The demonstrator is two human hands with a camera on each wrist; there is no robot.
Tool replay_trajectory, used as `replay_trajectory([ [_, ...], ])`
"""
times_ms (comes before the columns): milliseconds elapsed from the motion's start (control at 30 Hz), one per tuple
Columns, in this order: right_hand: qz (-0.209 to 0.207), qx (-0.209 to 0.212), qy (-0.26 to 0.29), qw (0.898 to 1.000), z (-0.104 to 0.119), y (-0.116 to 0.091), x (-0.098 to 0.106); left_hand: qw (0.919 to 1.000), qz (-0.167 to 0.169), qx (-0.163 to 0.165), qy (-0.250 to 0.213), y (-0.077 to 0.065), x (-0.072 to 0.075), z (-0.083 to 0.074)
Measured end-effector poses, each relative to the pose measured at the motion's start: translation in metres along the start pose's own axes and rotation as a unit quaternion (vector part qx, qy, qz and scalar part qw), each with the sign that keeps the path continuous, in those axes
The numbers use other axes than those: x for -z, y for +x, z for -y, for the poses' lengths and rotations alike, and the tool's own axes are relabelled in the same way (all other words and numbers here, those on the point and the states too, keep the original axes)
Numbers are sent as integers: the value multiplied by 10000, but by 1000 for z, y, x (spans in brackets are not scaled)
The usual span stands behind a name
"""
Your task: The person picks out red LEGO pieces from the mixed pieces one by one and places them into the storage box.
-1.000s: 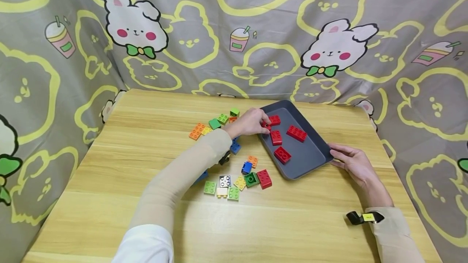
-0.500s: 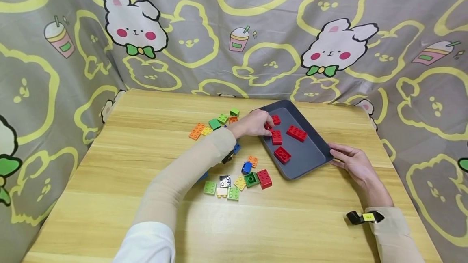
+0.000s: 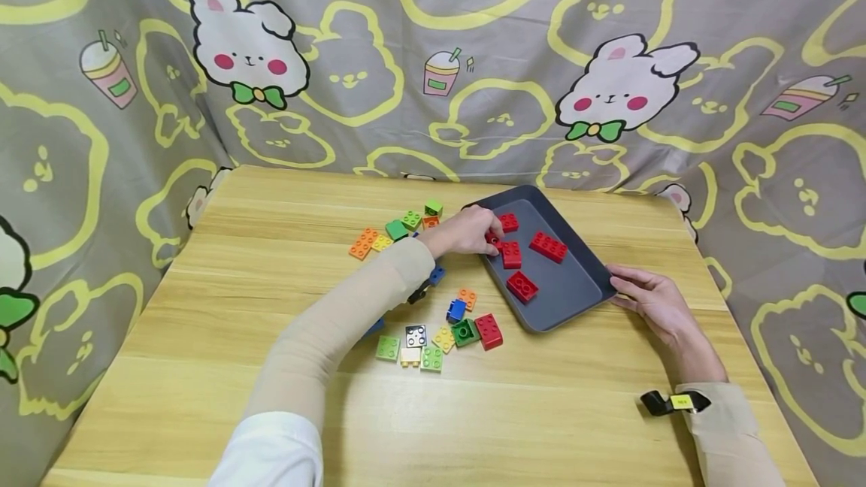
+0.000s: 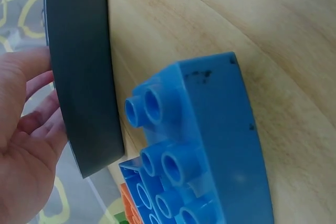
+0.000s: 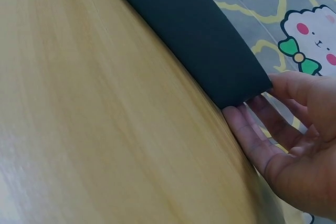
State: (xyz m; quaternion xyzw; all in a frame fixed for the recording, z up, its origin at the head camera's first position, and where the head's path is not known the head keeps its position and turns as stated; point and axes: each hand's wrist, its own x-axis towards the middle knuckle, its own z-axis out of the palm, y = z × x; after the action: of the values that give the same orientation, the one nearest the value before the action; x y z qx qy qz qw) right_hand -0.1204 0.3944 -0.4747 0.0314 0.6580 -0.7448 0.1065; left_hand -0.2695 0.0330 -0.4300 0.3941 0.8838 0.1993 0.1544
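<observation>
A dark grey tray point(image 3: 571, 288) lies slantwise on the table, with several red building bricks point(image 3: 549, 246) in it. Reaching over its left rim, my left hand point(image 3: 467, 230) pinches a red brick point(image 3: 495, 241), which its fingers partly cover. In the left wrist view the tray's wall point(image 4: 81, 72) hides those fingertips and the brick. My right hand point(image 3: 651, 303) holds the tray's near right corner. The right wrist view has the fingers point(image 5: 244, 129) against that corner, at rim and base.
Loose bricks in several colours lie left of the tray, including a red brick point(image 3: 489, 331), a dark green one point(image 3: 465, 332) and a light green one point(image 3: 389, 348). A large blue brick point(image 4: 226, 140) is beside the left wrist. A patterned curtain point(image 3: 352, 58) encloses the table.
My left hand has shifted slightly right, then slightly back left, at the tray's left side, still on the red brick. The right hand and tray have not visibly moved.
</observation>
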Motion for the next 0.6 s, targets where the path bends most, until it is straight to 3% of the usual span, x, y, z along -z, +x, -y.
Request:
replay_trajectory([
  [267,16,-45,75,10000,1,-1,-1,9994,-224,-12,-259,-11,4,1],
  [467,-30,-55,8,10000,0,0,-1,9977,-331,-17,-596,-32,17,2],
  [600,-58,-50,-5,10000,1,0,-1,9927,-593,-120,-1045,-47,27,1],
])
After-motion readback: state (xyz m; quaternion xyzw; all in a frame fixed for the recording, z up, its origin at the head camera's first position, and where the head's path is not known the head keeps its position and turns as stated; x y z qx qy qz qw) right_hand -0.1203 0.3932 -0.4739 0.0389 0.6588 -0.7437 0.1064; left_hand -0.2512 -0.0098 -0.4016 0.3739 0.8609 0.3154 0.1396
